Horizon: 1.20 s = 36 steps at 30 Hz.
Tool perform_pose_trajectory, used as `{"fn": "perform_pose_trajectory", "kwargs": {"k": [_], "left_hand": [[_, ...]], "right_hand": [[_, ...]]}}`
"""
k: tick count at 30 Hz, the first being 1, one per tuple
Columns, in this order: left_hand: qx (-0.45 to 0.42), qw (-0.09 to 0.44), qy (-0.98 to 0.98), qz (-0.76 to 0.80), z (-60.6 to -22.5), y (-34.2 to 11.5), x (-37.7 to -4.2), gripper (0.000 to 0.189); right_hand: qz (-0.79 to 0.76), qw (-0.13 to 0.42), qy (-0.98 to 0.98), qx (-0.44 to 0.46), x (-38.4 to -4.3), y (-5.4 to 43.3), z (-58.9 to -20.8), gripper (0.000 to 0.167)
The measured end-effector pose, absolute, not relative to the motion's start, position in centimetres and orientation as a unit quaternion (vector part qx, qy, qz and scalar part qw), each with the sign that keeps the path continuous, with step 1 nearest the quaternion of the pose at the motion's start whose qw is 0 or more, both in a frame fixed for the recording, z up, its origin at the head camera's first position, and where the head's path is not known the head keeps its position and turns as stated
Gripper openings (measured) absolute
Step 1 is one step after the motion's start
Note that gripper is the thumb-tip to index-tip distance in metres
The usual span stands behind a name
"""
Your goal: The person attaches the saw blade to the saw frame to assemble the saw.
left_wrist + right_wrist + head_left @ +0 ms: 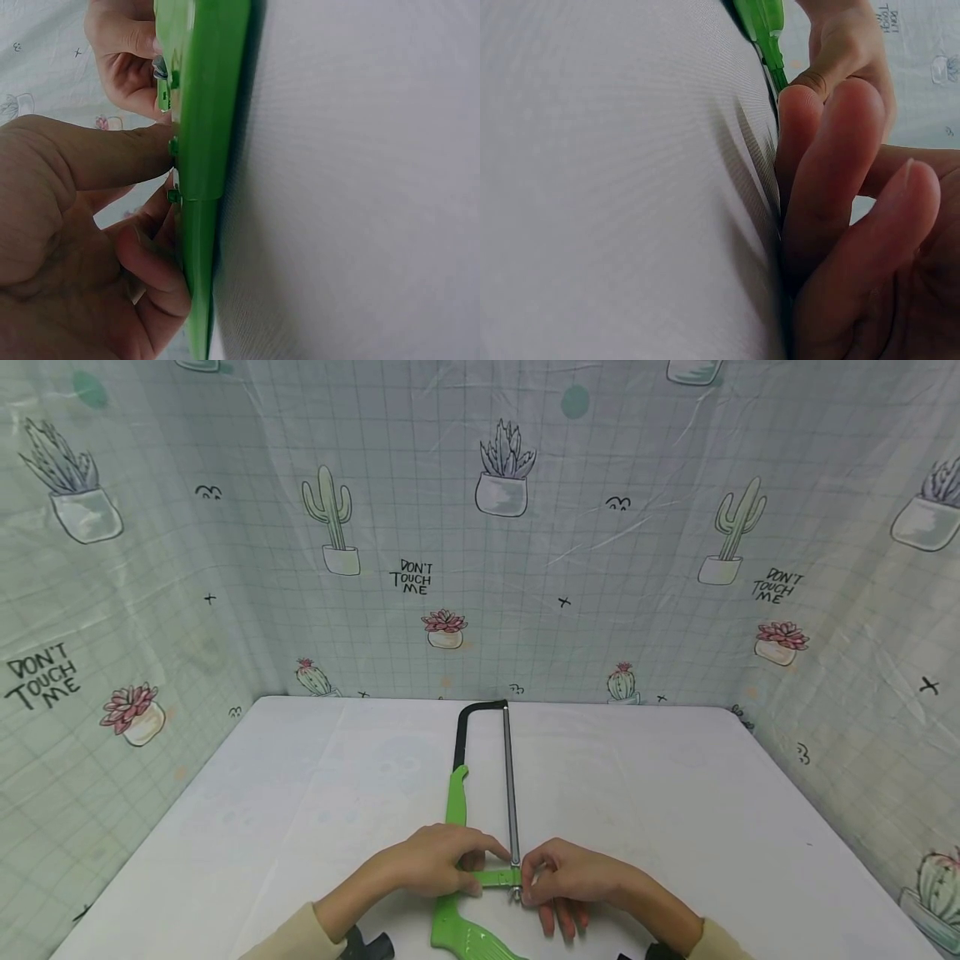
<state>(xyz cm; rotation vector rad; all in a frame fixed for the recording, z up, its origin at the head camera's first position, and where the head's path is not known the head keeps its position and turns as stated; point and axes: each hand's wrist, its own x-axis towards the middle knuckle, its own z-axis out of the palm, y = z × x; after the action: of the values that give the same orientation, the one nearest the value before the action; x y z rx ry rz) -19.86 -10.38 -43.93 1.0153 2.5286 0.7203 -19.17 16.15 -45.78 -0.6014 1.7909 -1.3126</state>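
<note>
A hacksaw (457, 797) lies flat on the white table, its black front bow pointing away and its bright green handle (468, 937) toward me. Its thin grey blade (512, 785) runs along the right side. My left hand (438, 860) grips the green frame around the short crosspiece (495, 878), thumb on the near side and index finger stretched toward the blade's near end. At the crosspiece's right end, my right hand (566, 877) pinches with thumb and index finger beside the small metal wing nut (515, 896); its other fingers hang loosely below. The fingertips partly hide the nut.
The white table (315, 793) spreads out on both sides of the saw. A cloth backdrop (480, 543) printed with potted plants hangs behind it and along both sides. Black wrist gear (367, 946) shows at the bottom edge by the left sleeve (296, 937).
</note>
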Motion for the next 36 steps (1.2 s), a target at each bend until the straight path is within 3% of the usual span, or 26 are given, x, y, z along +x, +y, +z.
{"fn": "perform_pose_trajectory", "kwargs": {"k": [36], "left_hand": [[0.356,0.159,0.885,0.253,-43.99,-10.4,-19.94,0.046]], "right_hand": [[-0.52,0.412,0.713,-0.227,-19.34,16.14,-45.95,0.009]]}}
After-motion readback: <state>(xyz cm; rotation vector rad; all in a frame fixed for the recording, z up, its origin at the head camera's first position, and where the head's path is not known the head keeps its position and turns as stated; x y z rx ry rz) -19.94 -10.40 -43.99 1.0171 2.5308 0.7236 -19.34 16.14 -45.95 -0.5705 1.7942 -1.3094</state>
